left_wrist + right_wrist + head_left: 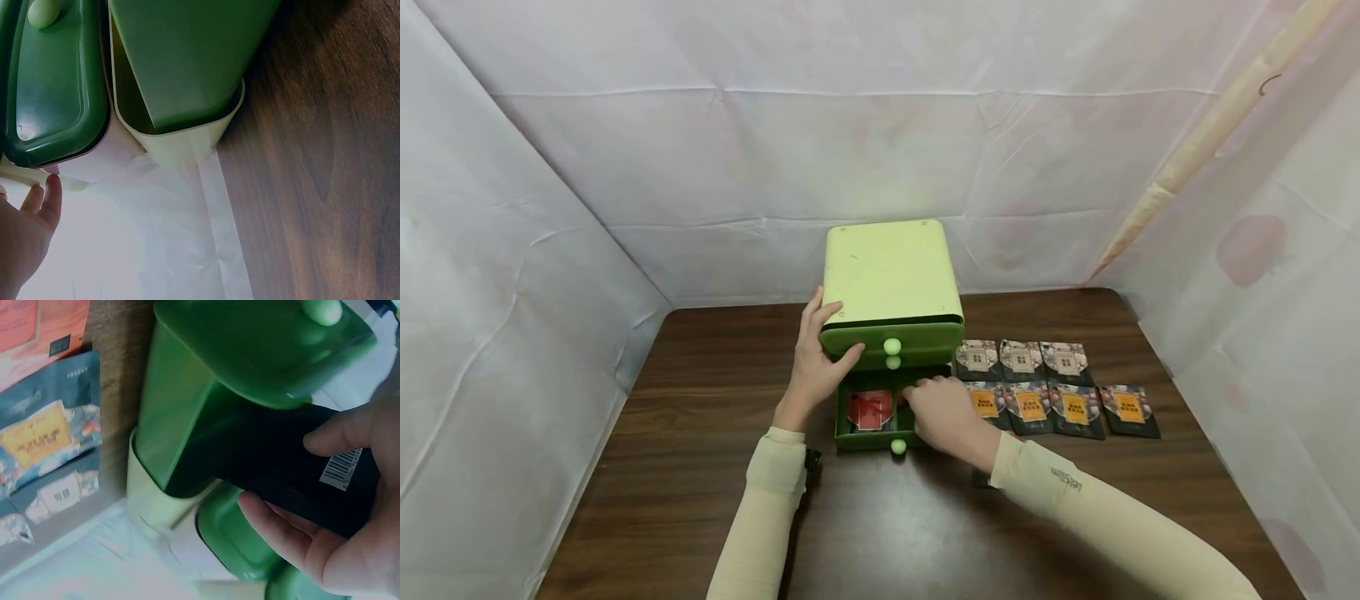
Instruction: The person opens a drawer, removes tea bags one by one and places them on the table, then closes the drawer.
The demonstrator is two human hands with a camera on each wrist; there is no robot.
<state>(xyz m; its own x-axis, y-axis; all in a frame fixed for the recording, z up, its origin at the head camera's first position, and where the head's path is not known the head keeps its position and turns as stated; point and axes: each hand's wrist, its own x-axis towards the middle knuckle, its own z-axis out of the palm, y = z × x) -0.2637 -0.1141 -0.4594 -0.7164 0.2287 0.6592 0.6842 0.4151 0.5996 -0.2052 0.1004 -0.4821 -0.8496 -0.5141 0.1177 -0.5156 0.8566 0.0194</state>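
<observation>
A small chest of drawers point(891, 267) with a pale yellow-green shell stands at the table's back, its bottom green drawer point(857, 442) pulled out. Inside that drawer's left compartment lies a red packet point(871, 412). My left hand point(816, 372) rests against the chest's upper left side, fingers spread and thumb at the top drawer front point(925, 336). Over the right compartment, my right hand point(951, 417) pinches a dark packet point(269, 459) with a barcode between thumb and fingers. In the right wrist view, the packet's far end reaches into the drawer.
Several dark packets with orange labels point(1075, 408) lie in a row right of the chest, behind them packets with pale labels point(1022, 360). Another dark packet point(981, 478) is partly hidden under the right forearm. White sheeting point(865, 158) hangs behind the wooden table point(715, 400).
</observation>
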